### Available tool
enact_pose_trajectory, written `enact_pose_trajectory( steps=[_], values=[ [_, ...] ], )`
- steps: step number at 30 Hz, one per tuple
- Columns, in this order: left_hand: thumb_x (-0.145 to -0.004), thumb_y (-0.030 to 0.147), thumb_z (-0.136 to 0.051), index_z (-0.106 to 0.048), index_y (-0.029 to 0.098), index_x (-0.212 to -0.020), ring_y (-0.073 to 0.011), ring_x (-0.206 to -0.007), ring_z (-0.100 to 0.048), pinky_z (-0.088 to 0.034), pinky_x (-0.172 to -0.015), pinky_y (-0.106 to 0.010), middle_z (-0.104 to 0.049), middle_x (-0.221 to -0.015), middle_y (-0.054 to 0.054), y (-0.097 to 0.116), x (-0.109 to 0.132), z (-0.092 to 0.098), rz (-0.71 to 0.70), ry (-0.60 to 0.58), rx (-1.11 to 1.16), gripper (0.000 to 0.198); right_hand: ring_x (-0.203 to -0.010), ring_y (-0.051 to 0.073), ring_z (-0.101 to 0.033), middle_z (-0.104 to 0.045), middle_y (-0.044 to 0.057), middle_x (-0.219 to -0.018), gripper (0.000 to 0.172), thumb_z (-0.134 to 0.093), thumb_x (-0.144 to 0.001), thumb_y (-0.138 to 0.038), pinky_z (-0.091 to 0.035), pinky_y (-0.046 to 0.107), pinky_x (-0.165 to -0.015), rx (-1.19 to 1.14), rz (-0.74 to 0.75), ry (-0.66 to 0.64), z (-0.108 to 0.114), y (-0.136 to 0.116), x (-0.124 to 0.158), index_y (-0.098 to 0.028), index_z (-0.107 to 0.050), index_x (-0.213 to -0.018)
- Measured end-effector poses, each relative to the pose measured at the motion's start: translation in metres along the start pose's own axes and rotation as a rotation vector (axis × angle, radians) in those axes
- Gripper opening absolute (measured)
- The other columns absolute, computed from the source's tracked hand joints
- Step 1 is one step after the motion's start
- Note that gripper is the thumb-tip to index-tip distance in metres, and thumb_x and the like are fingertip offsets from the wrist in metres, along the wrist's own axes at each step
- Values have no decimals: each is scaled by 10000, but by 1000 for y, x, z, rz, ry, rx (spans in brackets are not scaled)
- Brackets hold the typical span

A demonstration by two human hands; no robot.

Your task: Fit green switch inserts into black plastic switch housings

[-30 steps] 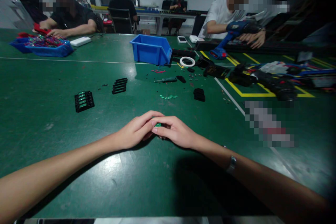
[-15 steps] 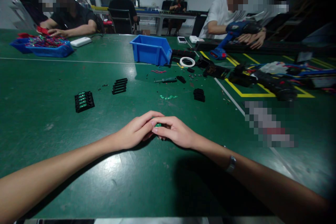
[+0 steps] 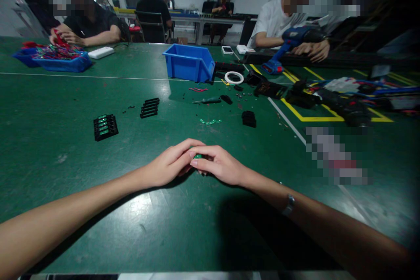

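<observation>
My left hand (image 3: 172, 162) and my right hand (image 3: 220, 164) meet over the green table, fingers closed round one small green circuit board (image 3: 197, 156). Only a bit of the board shows between the thumbs; fingers cover the rest. Beyond the hands lies a short row of small green boards (image 3: 210, 121). To the left rests a black plastic tray (image 3: 105, 127) with green boards in its slots. Several black plastic strips (image 3: 150, 107) lie side by side near it. Right of the green row is a small stack of black parts (image 3: 249, 119).
Farther back are a screwdriver (image 3: 207, 100), a blue bin (image 3: 188, 63), a white tape ring (image 3: 234, 78) and a blue power drill (image 3: 285, 46). Blue trays of wires (image 3: 64, 62) stand far left. Cables and black tools (image 3: 344, 100) crowd the right. Co-workers sit across the table.
My hands and the board in them stay in place. At far left, a co-worker's hands have shifted with a red item, now held more upright.
</observation>
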State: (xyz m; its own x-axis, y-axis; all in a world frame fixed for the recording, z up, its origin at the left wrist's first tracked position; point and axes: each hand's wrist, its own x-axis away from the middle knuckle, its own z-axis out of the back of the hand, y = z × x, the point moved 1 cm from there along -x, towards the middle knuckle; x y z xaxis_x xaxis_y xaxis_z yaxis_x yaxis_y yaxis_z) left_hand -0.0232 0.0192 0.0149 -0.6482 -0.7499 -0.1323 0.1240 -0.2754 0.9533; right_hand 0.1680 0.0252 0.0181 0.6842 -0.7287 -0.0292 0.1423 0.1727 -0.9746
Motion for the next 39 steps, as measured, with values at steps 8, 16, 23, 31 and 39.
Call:
enact_pose_trajectory(
  steps=[8, 16, 23, 31, 39],
  values=[
    [-1074, 390, -396, -531, 175, -1358, -125, -712, -532, -438, -649, -237, -614, -916, -34, -2, -1, 0, 13, -11, 7, 381, -624, 109, -513, -610, -13, -735, 154, -589, -957, -235, -407, 215, -592, -13, 5, -6, 0, -1, 1, -139, -709, -947],
    [-1074, 391, -399, -525, 181, -1360, -114, -690, -510, -419, -614, -219, -591, -883, -19, -2, -1, 0, 24, -13, 28, 377, -622, 111, -513, -605, -15, -726, 150, -593, -953, -234, -409, 221, -597, -8, -3, 1, 0, -2, 1, -140, -710, -956],
    [-1078, 378, -394, -534, 178, -1335, -117, -721, -531, -435, -662, -225, -609, -917, -26, -3, -1, 0, 9, -10, 16, 355, -622, 111, -514, -575, -21, -704, 164, -583, -961, -244, -403, 216, -590, 15, -7, -2, 0, 0, 0, -133, -704, -962],
    [-1079, 378, -389, -525, 181, -1339, -115, -717, -529, -433, -655, -222, -602, -909, -21, -2, -1, 1, 22, -21, 4, 354, -615, 105, -505, -572, -24, -703, 155, -579, -961, -226, -401, 213, -588, 9, 2, 2, 0, 1, 0, -129, -700, -954],
    [-1075, 378, -397, -535, 177, -1347, -125, -735, -542, -447, -666, -230, -620, -945, -38, -3, -1, 0, 9, -8, 0, 365, -627, 108, -514, -575, -20, -710, 161, -583, -965, -234, -404, 214, -590, 17, -7, 0, 1, 1, 1, -124, -701, -967]
  ],
)
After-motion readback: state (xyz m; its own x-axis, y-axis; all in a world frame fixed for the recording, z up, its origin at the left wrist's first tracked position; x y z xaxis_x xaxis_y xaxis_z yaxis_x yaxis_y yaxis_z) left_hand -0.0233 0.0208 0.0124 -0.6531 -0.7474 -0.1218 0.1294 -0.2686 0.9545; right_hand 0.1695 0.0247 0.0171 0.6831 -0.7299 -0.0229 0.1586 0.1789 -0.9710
